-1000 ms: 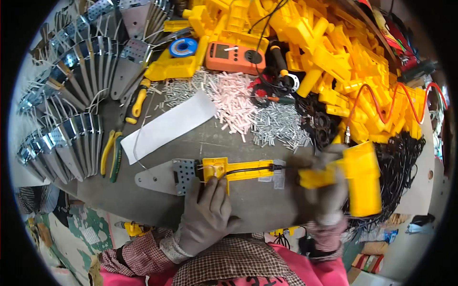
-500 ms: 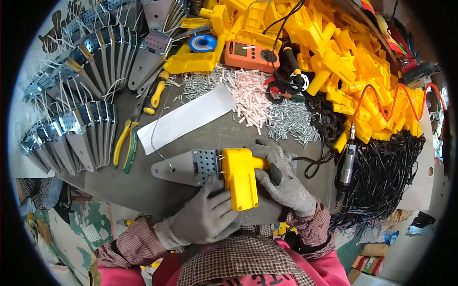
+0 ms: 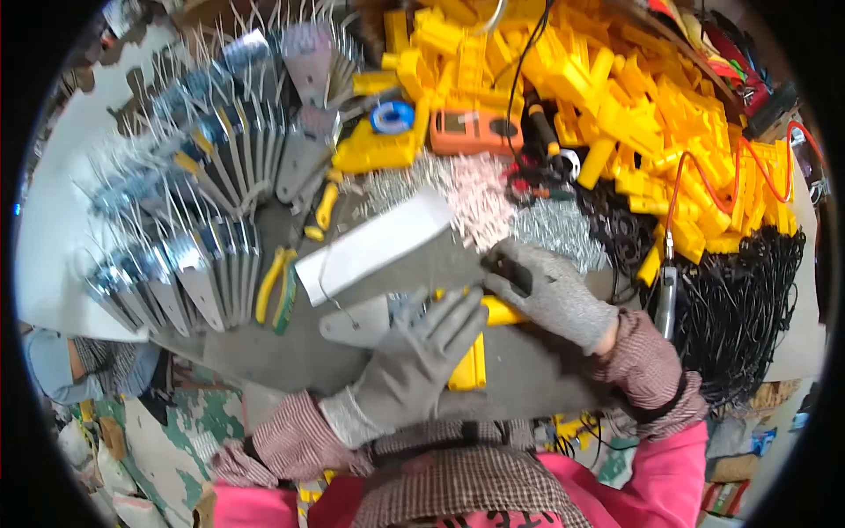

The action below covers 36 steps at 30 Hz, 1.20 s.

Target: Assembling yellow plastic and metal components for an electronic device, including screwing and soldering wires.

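- Left hand (image 3: 407, 363): gloved, fingers extended over the yellow housing (image 3: 467, 374), not curled round it; pressure impossible to tell.
- Right hand (image 3: 553, 294): gloved, above the yellow handle tube (image 3: 503, 311); whether clamped on anything, impossible to tell.
- Left of the left fingertips: grey metal plate (image 3: 354, 324), lying on the bench and running under the hand.
- Just beyond the right hand: pink tubes (image 3: 481, 202) and small metal pieces (image 3: 547, 229).
- Step in hand, as judged: seating the housing against the plate.
- Next move, as judged: calls for steady left-hand pressure, right fingers free for fastening.
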{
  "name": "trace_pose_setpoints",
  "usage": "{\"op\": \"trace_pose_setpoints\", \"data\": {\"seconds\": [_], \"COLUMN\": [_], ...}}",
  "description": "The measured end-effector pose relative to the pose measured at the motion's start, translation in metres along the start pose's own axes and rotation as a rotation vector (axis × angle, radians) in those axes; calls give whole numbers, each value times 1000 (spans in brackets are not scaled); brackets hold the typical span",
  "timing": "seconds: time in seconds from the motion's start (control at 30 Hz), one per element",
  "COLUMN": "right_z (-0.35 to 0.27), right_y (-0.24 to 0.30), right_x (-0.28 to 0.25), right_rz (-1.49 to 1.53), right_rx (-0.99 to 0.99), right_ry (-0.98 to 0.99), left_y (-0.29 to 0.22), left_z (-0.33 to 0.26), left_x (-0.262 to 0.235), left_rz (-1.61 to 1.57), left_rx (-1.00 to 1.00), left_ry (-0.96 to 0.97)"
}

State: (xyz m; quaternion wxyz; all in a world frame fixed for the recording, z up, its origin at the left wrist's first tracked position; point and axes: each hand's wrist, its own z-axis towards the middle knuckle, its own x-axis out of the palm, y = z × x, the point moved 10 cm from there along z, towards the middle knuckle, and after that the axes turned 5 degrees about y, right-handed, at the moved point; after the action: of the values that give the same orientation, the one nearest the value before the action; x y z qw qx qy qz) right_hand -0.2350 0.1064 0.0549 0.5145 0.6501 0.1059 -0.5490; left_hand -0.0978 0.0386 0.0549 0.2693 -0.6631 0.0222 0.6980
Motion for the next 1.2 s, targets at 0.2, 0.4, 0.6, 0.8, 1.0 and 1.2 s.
{"op": "trace_pose_setpoints", "data": {"seconds": [0.2, 0.4, 0.6, 0.8, 1.0, 1.2], "right_z": [126, 160, 132, 132, 133, 109], "right_y": [19, 57, 58, 36, 31, 48], "right_x": [43, 40, 51, 42, 38, -3], "right_rz": [-199, 157, -184, -214, -383, -309], "right_rx": [-28, -153, -323, -184, -52, -158], "right_ry": [282, 138, 22, 47, 93, -81], "left_y": [36, 179, 197, 198, 175, 168], "left_z": [21, -8, 39, 36, 35, 34], "left_x": [-54, -43, -26, -30, -49, -67], "left_rz": [-362, -106, 42, -155, -41, -4], "left_rx": [-107, -823, -681, -596, -438, -509], "left_ry": [-187, -82, 1, -120, -272, -326]}}
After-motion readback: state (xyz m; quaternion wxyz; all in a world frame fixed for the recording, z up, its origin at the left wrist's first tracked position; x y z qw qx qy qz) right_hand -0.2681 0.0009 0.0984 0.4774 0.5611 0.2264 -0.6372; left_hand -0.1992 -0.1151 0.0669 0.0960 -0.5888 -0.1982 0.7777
